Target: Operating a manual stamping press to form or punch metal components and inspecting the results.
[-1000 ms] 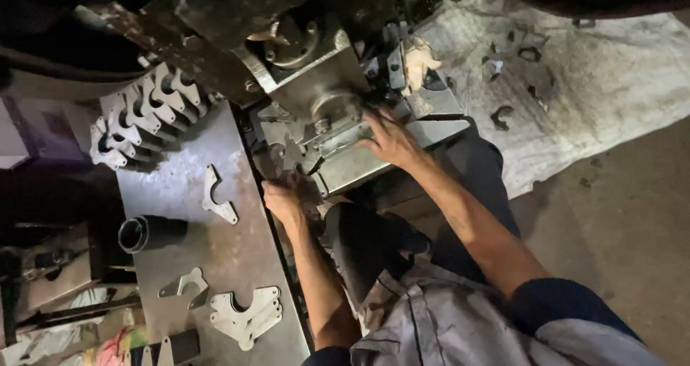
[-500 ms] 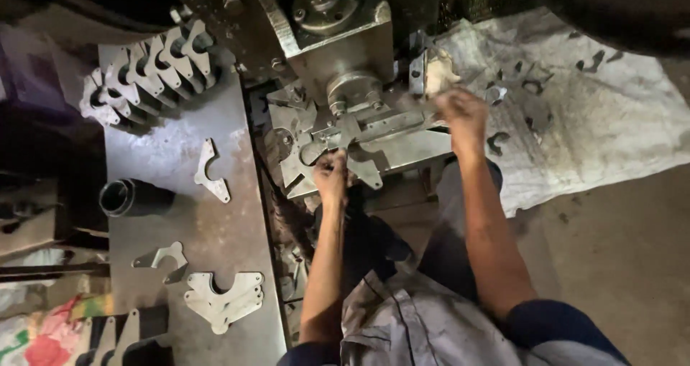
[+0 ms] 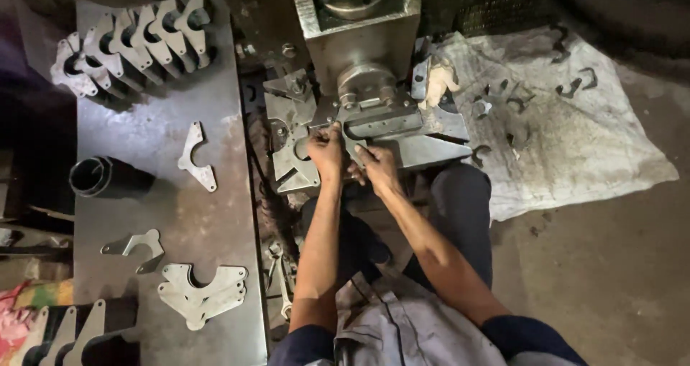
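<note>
Item: press station, seen from the head camera.

Step in hand, as judged: seating a flat steel blank on the die bed under the press head. The next move calls for the blank's cut-outs to sit square against the tooling, and for both hands to be clear of the ram.

Left hand: fingers curled together, pinching the blank's right edge at the front of the die.
Right hand: just beside the left, fingertips pressed to the die plate; whether it grips anything cannot be told.

Blank: thin plate, dull grey, notched outline with a round bite, lying flat left of the die, touching it.

Bench: worn, scratched steel sheet. On it: a fanned row of like blanks standing on edge at the far end; one curved piece lying alone; a black tube; a small bracket; a short stack of wide pieces near the front.

Cloth: crumpled, grey-white, spread on the floor to the right, strewn with small dark C-shaped offcuts.
</note>
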